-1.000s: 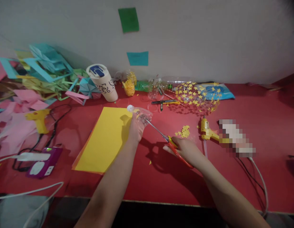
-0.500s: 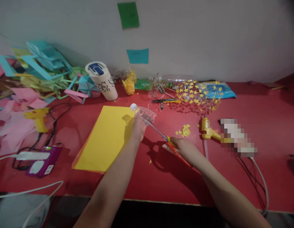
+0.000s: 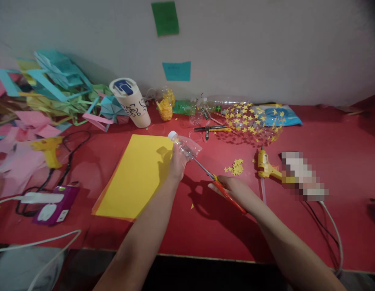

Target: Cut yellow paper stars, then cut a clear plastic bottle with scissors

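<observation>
A clear plastic bottle top [image 3: 191,144] with a white cap is gripped in my left hand [image 3: 177,162], the cap pointing up and to the left. My right hand [image 3: 234,188] is closed round the red and yellow handles of a pair of scissors [image 3: 229,197]. The long blades reach up and left to the plastic beside my left fingers; their tips are at the bottle piece, and whether they are cutting into it I cannot make out. Under my left wrist lies a stack of yellow paper [image 3: 129,178]. Small yellow stars [image 3: 236,166] lie in a heap above my right hand.
Yellow glue guns lie at right [image 3: 262,163] and left [image 3: 50,151]. Behind stand a white tumbler [image 3: 135,111] and a star-covered clear bottle [image 3: 251,121]. A purple power strip [image 3: 56,206], cables and folded paper [image 3: 56,76] occupy the left. A box cutter [image 3: 211,128] lies mid-table.
The scissor handles have drawn slightly closer together. Both hands and the bottle piece sit a touch further right in the picture, along with a slight shift of the whole view.
</observation>
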`<action>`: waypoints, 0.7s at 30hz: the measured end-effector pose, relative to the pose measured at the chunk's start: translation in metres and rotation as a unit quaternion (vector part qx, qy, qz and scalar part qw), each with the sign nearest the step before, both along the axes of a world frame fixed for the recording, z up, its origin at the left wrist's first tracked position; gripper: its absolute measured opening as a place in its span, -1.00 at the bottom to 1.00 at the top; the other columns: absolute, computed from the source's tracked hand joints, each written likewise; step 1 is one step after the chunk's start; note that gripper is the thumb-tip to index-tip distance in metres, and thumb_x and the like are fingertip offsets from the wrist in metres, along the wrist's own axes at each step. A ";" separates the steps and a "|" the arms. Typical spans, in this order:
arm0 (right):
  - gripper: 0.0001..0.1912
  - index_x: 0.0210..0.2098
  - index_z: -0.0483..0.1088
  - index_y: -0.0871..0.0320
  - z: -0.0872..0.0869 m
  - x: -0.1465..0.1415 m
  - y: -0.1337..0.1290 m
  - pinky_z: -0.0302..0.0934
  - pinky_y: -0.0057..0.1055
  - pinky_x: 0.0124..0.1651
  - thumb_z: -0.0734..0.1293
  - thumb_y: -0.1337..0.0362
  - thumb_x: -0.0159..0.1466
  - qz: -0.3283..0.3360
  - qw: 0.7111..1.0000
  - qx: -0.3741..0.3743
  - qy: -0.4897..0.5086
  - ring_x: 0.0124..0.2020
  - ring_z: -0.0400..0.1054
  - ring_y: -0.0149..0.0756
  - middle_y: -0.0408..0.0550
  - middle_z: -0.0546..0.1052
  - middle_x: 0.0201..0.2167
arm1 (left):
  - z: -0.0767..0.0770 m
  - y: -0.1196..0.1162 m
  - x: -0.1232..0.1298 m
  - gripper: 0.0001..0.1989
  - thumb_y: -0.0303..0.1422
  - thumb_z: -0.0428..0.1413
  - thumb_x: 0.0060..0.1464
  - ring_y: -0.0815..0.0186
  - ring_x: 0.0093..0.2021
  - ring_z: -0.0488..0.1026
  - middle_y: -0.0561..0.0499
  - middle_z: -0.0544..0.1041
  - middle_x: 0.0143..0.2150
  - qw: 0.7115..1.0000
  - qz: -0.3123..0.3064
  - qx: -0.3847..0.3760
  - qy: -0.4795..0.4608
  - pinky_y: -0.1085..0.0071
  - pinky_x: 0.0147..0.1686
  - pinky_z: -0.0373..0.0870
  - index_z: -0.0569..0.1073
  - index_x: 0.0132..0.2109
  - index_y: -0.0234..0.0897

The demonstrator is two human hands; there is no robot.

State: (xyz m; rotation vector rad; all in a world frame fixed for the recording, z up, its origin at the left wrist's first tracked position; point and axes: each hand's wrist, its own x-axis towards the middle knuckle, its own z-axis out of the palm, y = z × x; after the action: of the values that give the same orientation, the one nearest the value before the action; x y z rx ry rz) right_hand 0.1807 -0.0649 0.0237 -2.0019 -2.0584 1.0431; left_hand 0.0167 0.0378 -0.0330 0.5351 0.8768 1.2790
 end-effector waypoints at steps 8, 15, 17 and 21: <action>-0.46 -0.58 0.09 0.05 -0.011 -0.001 0.002 -0.01 -0.44 -0.48 0.12 -0.24 0.26 -0.001 1.000 0.001 0.013 -0.57 0.17 -0.31 -0.17 0.22 -0.66 | 0.006 0.001 0.001 -0.59 -0.17 -0.29 0.36 0.24 -0.20 0.58 -0.02 0.54 -0.43 1.000 0.018 -0.015 0.014 0.27 -0.07 0.47 0.40 -0.19 -0.20; -0.47 -0.55 0.23 0.08 -0.008 -0.003 0.002 -0.01 -0.45 -0.49 0.15 -0.20 0.31 0.016 1.000 0.010 -0.009 -0.59 0.18 -0.32 -0.13 0.30 -0.66 | 0.000 0.000 0.000 -0.56 -0.10 -0.27 0.35 0.23 -0.15 0.58 -0.04 0.57 -0.36 0.998 0.020 -0.013 0.054 0.30 -0.09 0.45 0.42 -0.17 -0.20; -0.47 -0.52 0.24 0.08 -0.005 -0.003 0.001 -0.01 -0.45 -0.48 0.14 -0.21 0.31 0.017 1.000 0.011 -0.010 -0.60 0.17 -0.33 -0.13 0.31 -0.65 | -0.005 -0.003 0.002 -0.56 -0.04 -0.21 0.32 0.22 -0.16 0.57 -0.05 0.59 -0.32 0.997 0.014 -0.004 0.078 0.31 -0.13 0.45 0.45 -0.15 -0.20; -0.43 -0.53 0.20 0.07 -0.004 -0.003 -0.001 0.01 -0.43 -0.47 0.07 -0.25 0.31 0.011 1.000 0.014 0.005 -0.57 0.18 -0.30 -0.12 0.32 -0.64 | -0.011 -0.007 0.004 -0.58 0.00 -0.12 0.27 0.20 -0.18 0.55 -0.03 0.57 -0.36 0.995 0.024 0.002 0.093 0.29 -0.14 0.43 0.46 -0.18 -0.19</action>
State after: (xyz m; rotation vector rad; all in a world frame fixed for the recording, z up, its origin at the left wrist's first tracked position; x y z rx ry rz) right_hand 0.1778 -0.0655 0.0193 -1.9626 -2.0826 1.0200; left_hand 0.0210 0.0311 -0.0444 0.6472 1.0484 1.2889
